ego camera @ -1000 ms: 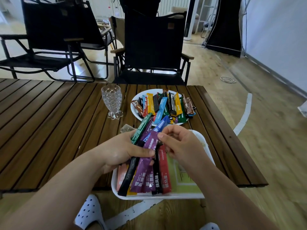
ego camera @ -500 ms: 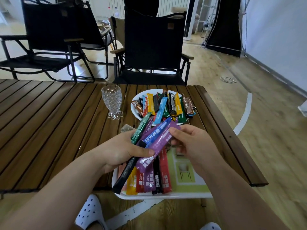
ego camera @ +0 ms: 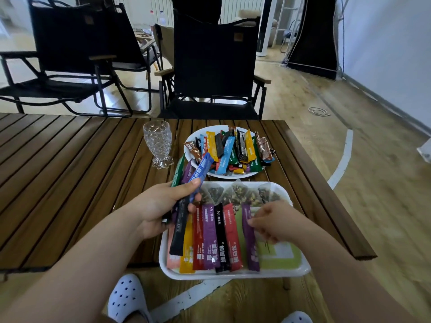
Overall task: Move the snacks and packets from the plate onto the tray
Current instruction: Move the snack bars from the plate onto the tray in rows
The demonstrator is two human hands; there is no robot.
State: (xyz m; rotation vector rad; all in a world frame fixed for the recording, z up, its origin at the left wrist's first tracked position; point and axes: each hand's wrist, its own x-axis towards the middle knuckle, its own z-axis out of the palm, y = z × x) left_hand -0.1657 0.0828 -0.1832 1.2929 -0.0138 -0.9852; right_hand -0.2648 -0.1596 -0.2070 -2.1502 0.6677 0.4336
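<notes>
A white plate (ego camera: 233,176) at the table's far side holds a heap of colourful stick packets (ego camera: 229,151). In front of it a white tray (ego camera: 235,275) carries a row of packets (ego camera: 214,238) laid side by side, with clear tea bags (ego camera: 238,194) along its far edge. My left hand (ego camera: 161,206) grips a bundle of packets (ego camera: 197,176), blue, purple, green and black, above the tray's left end. My right hand (ego camera: 270,222) pinches the upper part of a purple packet (ego camera: 250,243) lying at the right end of the row.
A clear patterned glass (ego camera: 158,143) stands left of the plate. The tray overhangs the wooden slatted table's near edge (ego camera: 363,255). Black folding chairs (ego camera: 210,66) stand beyond the table. White perforated shoes (ego camera: 127,299) show below.
My right hand drew a purple packet out of the bundle in my left hand and laid it on the tray at the right end of the row.
</notes>
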